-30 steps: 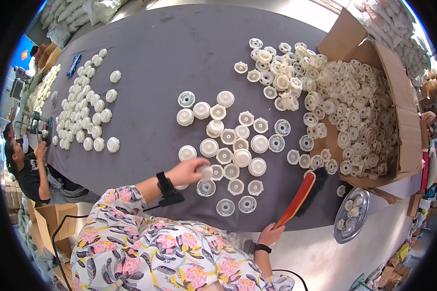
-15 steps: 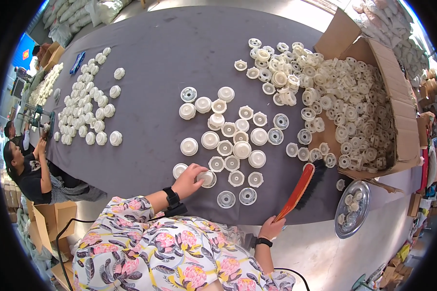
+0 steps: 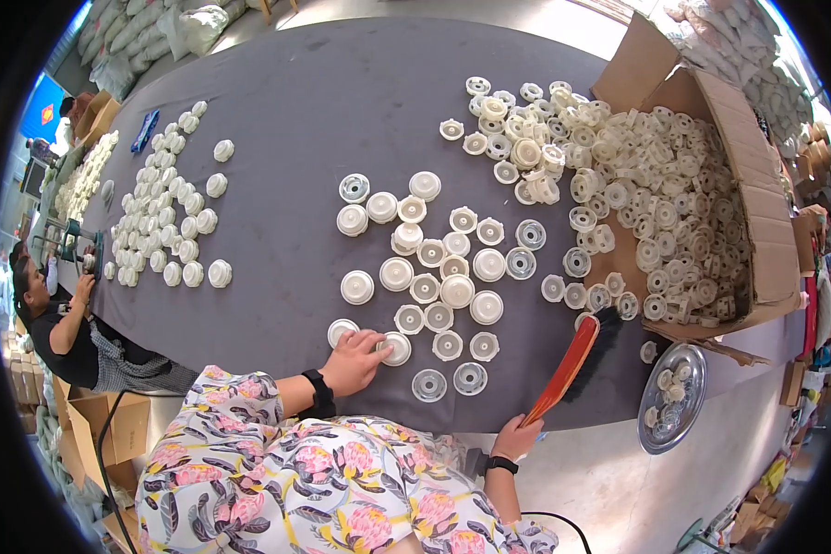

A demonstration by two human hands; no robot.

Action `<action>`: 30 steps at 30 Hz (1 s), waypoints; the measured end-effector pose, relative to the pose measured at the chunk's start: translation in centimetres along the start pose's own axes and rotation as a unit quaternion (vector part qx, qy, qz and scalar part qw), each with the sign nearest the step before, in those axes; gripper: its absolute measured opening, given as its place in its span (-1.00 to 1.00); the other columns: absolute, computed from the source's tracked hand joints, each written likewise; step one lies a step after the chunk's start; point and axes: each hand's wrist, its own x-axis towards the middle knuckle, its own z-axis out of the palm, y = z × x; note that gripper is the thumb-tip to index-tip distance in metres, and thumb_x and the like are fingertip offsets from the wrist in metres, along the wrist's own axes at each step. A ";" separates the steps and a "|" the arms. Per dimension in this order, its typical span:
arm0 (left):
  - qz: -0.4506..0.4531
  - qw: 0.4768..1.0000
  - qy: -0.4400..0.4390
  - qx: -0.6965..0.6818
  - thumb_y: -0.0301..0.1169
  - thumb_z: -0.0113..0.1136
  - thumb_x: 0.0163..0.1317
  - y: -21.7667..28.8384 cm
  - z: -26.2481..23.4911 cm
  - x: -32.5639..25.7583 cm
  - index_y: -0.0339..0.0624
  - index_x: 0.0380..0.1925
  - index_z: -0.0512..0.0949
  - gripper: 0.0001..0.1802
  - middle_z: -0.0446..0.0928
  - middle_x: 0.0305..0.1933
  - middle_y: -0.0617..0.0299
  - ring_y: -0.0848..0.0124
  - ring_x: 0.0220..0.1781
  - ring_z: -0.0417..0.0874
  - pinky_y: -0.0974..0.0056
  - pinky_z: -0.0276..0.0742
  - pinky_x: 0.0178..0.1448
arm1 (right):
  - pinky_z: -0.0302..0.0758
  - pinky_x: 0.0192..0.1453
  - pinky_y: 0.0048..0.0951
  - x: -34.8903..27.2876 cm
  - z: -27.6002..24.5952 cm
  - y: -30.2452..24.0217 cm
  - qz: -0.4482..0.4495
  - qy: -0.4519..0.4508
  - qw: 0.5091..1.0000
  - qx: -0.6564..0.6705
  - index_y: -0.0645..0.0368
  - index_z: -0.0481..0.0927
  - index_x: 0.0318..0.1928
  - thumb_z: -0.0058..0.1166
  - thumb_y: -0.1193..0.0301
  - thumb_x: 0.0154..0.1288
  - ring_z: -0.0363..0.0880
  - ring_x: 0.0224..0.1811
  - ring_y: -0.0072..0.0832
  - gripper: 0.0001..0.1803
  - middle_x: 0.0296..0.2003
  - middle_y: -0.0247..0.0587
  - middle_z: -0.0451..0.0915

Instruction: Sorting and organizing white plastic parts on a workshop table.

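Low over the near edge of the table is my left hand (image 3: 353,363), palm down with its fingers a little apart. Its fingertips lie between a round white plastic cap (image 3: 343,331) and another white cap (image 3: 396,349), seeming to touch one or both. My right hand (image 3: 517,437) grips the handle end of a red-handled brush (image 3: 563,372) with dark bristles. The brush slants up and away over the table edge, its far end by the loose rings. Several more white caps (image 3: 457,290) and clear-centred rings (image 3: 470,378) are spread in front of my hands.
A cardboard box (image 3: 774,194) lies on its side at the right, spilling plastic rings (image 3: 679,212) onto the grey table (image 3: 277,138). A metal tray (image 3: 645,423) with several pieces sits at the right edge. White caps (image 3: 162,217) cluster at left. A person (image 3: 69,337) works there.
My left hand has moved slightly left and nearer, off the top of the right-hand cap, and its fingers have spread. The right hand and brush stay almost the same.
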 end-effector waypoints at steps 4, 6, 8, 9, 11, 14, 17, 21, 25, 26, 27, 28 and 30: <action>-0.045 0.991 0.095 -0.087 -0.26 0.22 0.03 -0.9 -1.0 4.9 -0.12 -0.17 0.44 -0.63 0.41 -0.09 0.13 0.19 0.00 0.41 0.12 0.28 0.09 | 0.39 -0.12 -0.09 -0.1 -0.1 0.0 0.017 -0.018 1.000 0.000 0.36 0.35 -0.14 -0.05 0.40 0.20 0.46 -0.18 0.15 -0.71 -0.25 0.26 0.48; -0.094 0.992 0.061 -0.055 -0.26 0.21 0.02 -0.8 -0.5 7.7 -0.13 -0.20 0.43 -0.65 0.41 -0.14 0.13 0.19 -0.03 0.42 0.13 0.29 0.06 | 0.39 -0.13 -0.08 -0.2 -0.1 0.1 -0.002 -0.009 1.000 -0.001 0.35 0.35 -0.13 -0.05 0.39 0.20 0.46 -0.18 0.15 -0.70 -0.25 0.26 0.48; -0.138 0.990 0.028 -0.025 -0.27 0.21 0.00 -1.0 0.3 9.3 -0.15 -0.23 0.42 -0.66 0.41 -0.19 0.14 0.19 -0.06 0.43 0.14 0.31 0.03 | 0.39 -0.14 -0.08 -0.2 0.1 0.4 0.006 -0.017 1.000 -0.010 0.34 0.34 -0.13 -0.05 0.39 0.20 0.46 -0.18 0.15 -0.70 -0.25 0.25 0.48; -0.140 0.990 -0.006 0.000 -0.28 0.20 -0.01 -0.9 0.5 9.8 -0.15 -0.26 0.42 -0.67 0.41 -0.22 0.13 0.19 -0.09 0.45 0.15 0.33 -0.01 | 0.39 -0.15 -0.07 -0.1 0.1 0.5 0.014 -0.026 0.999 -0.018 0.34 0.34 -0.14 -0.05 0.39 0.21 0.46 -0.18 0.15 -0.71 -0.26 0.25 0.48; -0.140 0.989 -0.040 0.025 -0.28 0.20 -0.01 -0.8 0.7 9.9 -0.16 -0.28 0.42 -0.69 0.42 -0.25 0.13 0.19 -0.13 0.46 0.15 0.36 -0.05 | 0.40 -0.15 -0.07 0.1 0.3 0.7 0.008 -0.019 1.000 -0.022 0.33 0.34 -0.15 -0.05 0.38 0.21 0.47 -0.19 0.15 -0.71 -0.27 0.24 0.48; -0.101 0.989 0.052 -0.091 -0.36 0.18 -0.02 -0.5 -0.1 8.6 -0.17 -0.30 0.47 -0.75 0.46 -0.33 0.10 0.19 -0.27 0.52 0.15 0.44 -0.21 | 0.40 -0.16 -0.07 -0.2 0.1 0.3 0.005 -0.010 1.000 -0.023 0.33 0.34 -0.15 -0.05 0.38 0.21 0.47 -0.19 0.14 -0.72 -0.27 0.23 0.48; -0.129 0.943 0.008 -0.305 -0.39 0.20 -0.04 1.3 -1.9 7.5 -0.19 -0.34 0.48 -0.77 0.48 -0.37 0.11 0.18 -0.32 0.54 0.17 0.46 -0.26 | 0.40 -0.15 -0.08 -0.2 -0.1 0.4 0.009 -0.010 1.000 -0.018 0.33 0.35 -0.14 -0.04 0.38 0.20 0.47 -0.19 0.13 -0.71 -0.26 0.22 0.49; -0.112 0.945 0.035 -0.307 -0.42 0.24 -0.05 3.8 -1.1 5.4 -0.19 -0.42 0.47 -0.81 0.45 -0.46 0.18 0.27 -0.43 0.51 0.26 0.44 -0.34 | 0.42 -0.15 -0.08 -0.2 -0.2 0.2 -0.015 0.005 1.000 -0.006 0.34 0.37 -0.16 -0.02 0.39 0.17 0.48 -0.22 0.10 -0.71 -0.29 0.18 0.49; 0.096 0.981 0.106 -0.133 -0.41 0.28 -0.16 4.2 2.3 3.9 -0.11 -0.45 0.41 -0.75 0.42 -0.40 0.20 0.24 -0.29 0.48 0.18 0.36 -0.19 | 0.43 -0.15 -0.09 -0.2 -0.3 0.0 -0.011 0.004 1.000 0.013 0.34 0.38 -0.16 -0.01 0.40 0.16 0.49 -0.22 0.10 -0.70 -0.28 0.18 0.50; 0.111 0.987 0.077 -0.093 -0.38 0.30 -0.17 4.1 2.8 3.3 -0.09 -0.45 0.40 -0.72 0.42 -0.34 0.21 0.27 -0.23 0.47 0.19 0.32 -0.11 | 0.43 -0.15 -0.09 -0.1 -0.3 0.0 -0.024 0.007 1.000 0.013 0.35 0.38 -0.15 -0.01 0.40 0.16 0.49 -0.22 0.10 -0.70 -0.27 0.18 0.50; 0.112 0.987 0.075 -0.093 -0.38 0.30 -0.17 3.9 3.3 2.6 -0.09 -0.45 0.40 -0.72 0.42 -0.34 0.21 0.27 -0.23 0.47 0.19 0.32 -0.11 | 0.44 -0.16 -0.10 0.0 -0.3 0.0 -0.036 0.011 0.999 0.014 0.35 0.38 -0.14 -0.01 0.41 0.16 0.49 -0.22 0.10 -0.70 -0.27 0.18 0.50; 0.136 0.986 0.074 -0.068 -0.36 0.31 -0.16 3.9 3.4 2.1 -0.09 -0.44 0.41 -0.71 0.42 -0.34 0.23 0.27 -0.24 0.47 0.20 0.32 -0.11 | 0.43 -0.14 -0.10 0.0 -0.3 0.2 -0.035 0.005 0.999 0.013 0.36 0.38 -0.13 -0.01 0.41 0.16 0.49 -0.20 0.10 -0.69 -0.26 0.18 0.50; 0.161 0.983 0.073 -0.044 -0.34 0.32 -0.16 3.7 3.5 0.9 -0.08 -0.42 0.42 -0.70 0.42 -0.34 0.24 0.28 -0.24 0.47 0.21 0.33 -0.10 | 0.43 -0.13 -0.10 0.0 0.1 0.6 -0.035 0.007 0.999 0.020 0.36 0.38 -0.13 -0.01 0.41 0.16 0.48 -0.19 0.09 -0.69 -0.25 0.19 0.50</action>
